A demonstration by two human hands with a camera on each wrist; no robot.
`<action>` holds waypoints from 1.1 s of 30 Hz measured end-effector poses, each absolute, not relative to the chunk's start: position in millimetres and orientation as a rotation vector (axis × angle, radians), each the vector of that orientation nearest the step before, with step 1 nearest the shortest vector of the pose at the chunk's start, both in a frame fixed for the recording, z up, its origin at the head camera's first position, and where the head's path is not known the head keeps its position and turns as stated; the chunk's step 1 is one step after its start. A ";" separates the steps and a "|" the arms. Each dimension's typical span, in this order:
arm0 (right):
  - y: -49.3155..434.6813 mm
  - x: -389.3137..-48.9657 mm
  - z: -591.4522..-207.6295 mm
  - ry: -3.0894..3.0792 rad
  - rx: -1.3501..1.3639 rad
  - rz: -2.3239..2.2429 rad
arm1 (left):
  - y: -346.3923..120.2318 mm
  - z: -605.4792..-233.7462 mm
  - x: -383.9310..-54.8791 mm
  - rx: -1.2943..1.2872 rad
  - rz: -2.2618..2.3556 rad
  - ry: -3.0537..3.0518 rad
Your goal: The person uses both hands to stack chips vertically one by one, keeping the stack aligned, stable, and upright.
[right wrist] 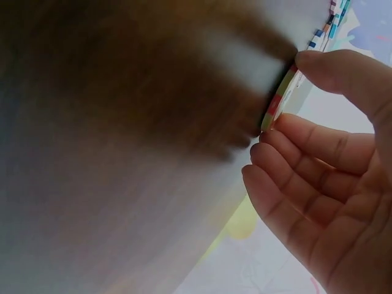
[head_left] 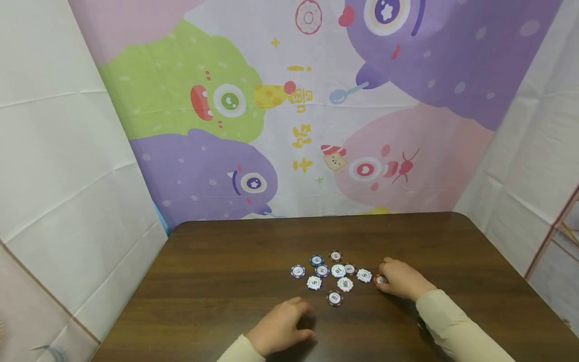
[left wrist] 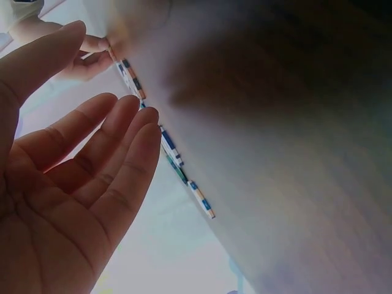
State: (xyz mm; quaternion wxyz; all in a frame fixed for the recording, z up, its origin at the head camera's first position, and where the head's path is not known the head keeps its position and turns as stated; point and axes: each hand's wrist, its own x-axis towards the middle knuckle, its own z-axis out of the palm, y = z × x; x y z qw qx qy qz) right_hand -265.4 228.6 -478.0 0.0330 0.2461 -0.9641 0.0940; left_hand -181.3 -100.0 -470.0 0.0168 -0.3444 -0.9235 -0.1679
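Observation:
My right hand (head_left: 403, 278) is low over the table, pinching a red-orange poker chip (head_left: 379, 280) at its edges. In the right wrist view the thumb touches one side of that chip (right wrist: 279, 103) and the fingertips meet the other side. A white chip marked 5 (head_left: 364, 275) lies just left of it. My left hand (head_left: 281, 326) holds nothing, its fingers relaxed and the thumb apart, close above the table's near side. In front of it lie a dark-edged chip marked 100 (head_left: 334, 298) and another white chip marked 5 (head_left: 314, 282).
More chips lie flat in a loose cluster, among them a blue chip (head_left: 316, 260), a light chip marked 10 (head_left: 338, 271) and a dark-edged chip (head_left: 335, 256). The brown wooden table (head_left: 217, 271) ends at a cartoon-printed cloth (head_left: 307, 196) hanging behind it.

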 end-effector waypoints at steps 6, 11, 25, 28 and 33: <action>227.0 -261.3 -475.1 -3.022 0.723 0.337 | -96.7 -474.6 -181.1 -1.069 -0.501 -2.884; 225.2 -259.5 -475.7 -3.002 0.749 0.365 | -94.9 -475.1 -180.6 -1.087 -0.494 -2.880; 201.3 -242.7 -466.2 -2.868 0.943 0.467 | -92.4 -471.9 -177.9 -1.074 -0.511 -2.912; 194.7 -238.8 -464.5 -2.875 0.986 0.472 | -92.0 -472.5 -178.3 -1.072 -0.505 -2.913; 182.9 -233.6 -463.2 -2.863 1.058 0.454 | -90.7 -474.2 -180.4 -1.072 -0.504 -2.905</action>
